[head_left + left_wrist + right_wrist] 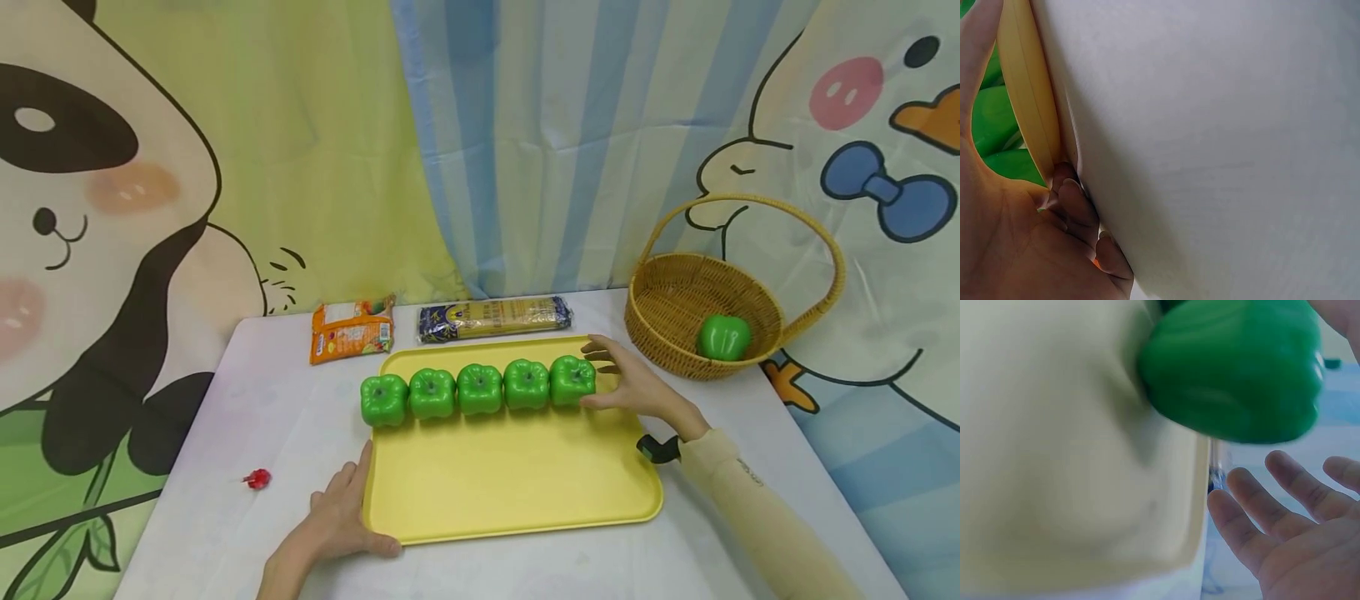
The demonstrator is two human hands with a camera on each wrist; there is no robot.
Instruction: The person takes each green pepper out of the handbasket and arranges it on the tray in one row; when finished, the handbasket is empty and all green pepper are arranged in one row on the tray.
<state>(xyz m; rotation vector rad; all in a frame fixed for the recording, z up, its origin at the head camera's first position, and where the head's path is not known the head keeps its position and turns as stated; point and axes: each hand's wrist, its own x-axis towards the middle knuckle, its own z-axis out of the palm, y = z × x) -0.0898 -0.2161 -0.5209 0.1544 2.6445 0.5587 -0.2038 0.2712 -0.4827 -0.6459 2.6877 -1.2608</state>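
A yellow tray [517, 479] lies on the white table, with several green bell peppers [480, 388] in a side-by-side row toward its far side. The leftmost pepper [385, 400] overlaps the tray's left rim. My left hand [337, 512] rests against the tray's near left corner, index finger along the left side and thumb by the front edge. Beside the row's right end, my right hand [630, 385] has its fingers spread around the rightmost pepper [573, 381]. In the right wrist view, a gap shows between that pepper [1235, 372] and the spread fingers [1291, 519].
At the right back stands a wicker basket [651, 329] with a tall handle and one green bell pepper [723, 337] inside. An orange snack packet [352, 331] and a long clear-and-blue pack [495, 318] lie behind the tray. A small red item [258, 479] is at the left.
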